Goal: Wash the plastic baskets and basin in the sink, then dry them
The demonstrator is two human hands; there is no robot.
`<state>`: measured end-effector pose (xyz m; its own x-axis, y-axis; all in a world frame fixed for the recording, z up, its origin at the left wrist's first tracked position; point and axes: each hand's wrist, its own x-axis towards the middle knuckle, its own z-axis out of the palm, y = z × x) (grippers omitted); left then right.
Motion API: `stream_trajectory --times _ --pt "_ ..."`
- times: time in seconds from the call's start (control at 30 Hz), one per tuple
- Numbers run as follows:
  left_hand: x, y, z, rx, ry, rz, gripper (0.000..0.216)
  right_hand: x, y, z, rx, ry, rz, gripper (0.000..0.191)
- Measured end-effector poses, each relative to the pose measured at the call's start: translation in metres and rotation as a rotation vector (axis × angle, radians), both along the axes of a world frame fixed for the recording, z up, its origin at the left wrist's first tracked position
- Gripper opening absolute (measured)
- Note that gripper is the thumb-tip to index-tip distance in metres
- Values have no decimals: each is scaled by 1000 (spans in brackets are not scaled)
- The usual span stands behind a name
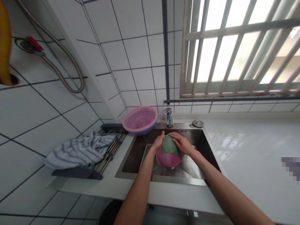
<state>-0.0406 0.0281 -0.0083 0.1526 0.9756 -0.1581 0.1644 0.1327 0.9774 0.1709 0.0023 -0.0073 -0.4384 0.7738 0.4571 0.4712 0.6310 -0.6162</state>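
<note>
Over the steel sink (133, 156) my left hand (158, 142) grips the far left rim of a small pink bowl (167, 161), tilted toward me. My right hand (181, 143) presses a green cloth (170, 146) flat against the bowl's upper side, fingers curled over the cloth's top edge. Both forearms reach in from the bottom of the view.
A larger pink colander (140, 119) sits in a blue basin at the sink's back left corner. The tap (168, 115) and a round drain plug (197, 123) are behind the sink. A striped towel (79, 151) lies on a roll-up rack (110, 150) at left. White counter (253, 150) extends right.
</note>
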Motion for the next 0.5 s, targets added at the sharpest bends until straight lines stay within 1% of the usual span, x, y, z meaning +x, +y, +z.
stream_trajectory --times 0.07,0.13,0.2,0.27,0.33,0.43,0.5 --pt "1 0 1 16 8 -3 76 2 0 -1 -4 3 -16 45" --pt "2 1 1 44 19 21 74 -3 -5 -1 15 -40 52 45" --pt "2 3 1 61 40 81 71 -9 -11 0 35 -91 129 44" --pt "2 3 1 58 51 122 68 -10 -13 2 42 -110 164 44" --pt "3 2 1 43 33 100 68 -5 -8 3 37 -84 149 44" --pt "5 0 2 17 -25 21 71 6 1 2 14 -16 51 42" --pt "6 -1 2 -6 -62 -11 73 8 2 1 8 -3 6 43"
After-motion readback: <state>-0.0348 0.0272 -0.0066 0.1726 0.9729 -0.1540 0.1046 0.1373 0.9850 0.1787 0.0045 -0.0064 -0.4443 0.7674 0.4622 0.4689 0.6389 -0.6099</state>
